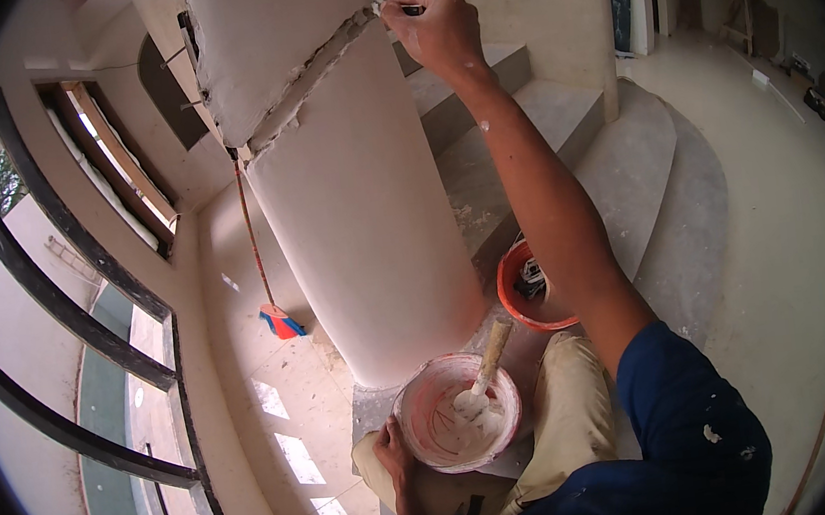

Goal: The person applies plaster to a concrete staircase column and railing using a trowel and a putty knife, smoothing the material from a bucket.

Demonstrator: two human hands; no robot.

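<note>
My right hand (pixel 437 36) is raised to a cream-white rounded pillar (pixel 360 233), at the right end of a rough diagonal groove (pixel 313 72). Its fingers are closed on a small dark-and-whitish thing at the groove; its kind is too hidden to tell. Low in front of me, my left hand (pixel 393 451) grips the left side of a round, plaster-smeared bucket (pixel 424 412). White plaster (pixel 472 439) lies inside it. A tool with a wooden handle (pixel 493 352) leans there, its coated head resting in the plaster.
An orange bucket (pixel 509 293) with dark items stands under my right forearm. Grey curved steps (pixel 559 121) rise behind the pillar. At left, a red-and-blue broom (pixel 283 321) stands on the tiled floor, near a black-framed window (pixel 81 403).
</note>
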